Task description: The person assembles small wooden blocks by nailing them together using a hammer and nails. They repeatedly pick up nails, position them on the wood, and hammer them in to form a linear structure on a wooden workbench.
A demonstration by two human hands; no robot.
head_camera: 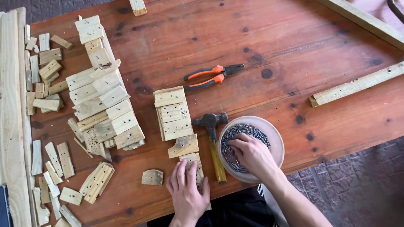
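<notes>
My right hand (pixel 251 153) reaches into a shallow pale bowl (pixel 275 136) full of small dark nails (pixel 240 131), fingers curled down among them. My left hand (pixel 186 188) lies flat, fingers together, on a small wood block (pixel 190 158) at the near end of a row of pale wood blocks (pixel 172 112). A claw hammer (pixel 213 141) with a wooden handle lies between the two hands, its head pointing away from me.
Orange-handled pliers (pixel 210 75) lie beyond the block row. Stacks of wood offcuts (pixel 103 92) and scattered scraps (pixel 54 162) cover the left of the red-brown table (pixel 294 54). A long batten (pixel 357 85) lies at right, a plank (pixel 10 109) along the left edge.
</notes>
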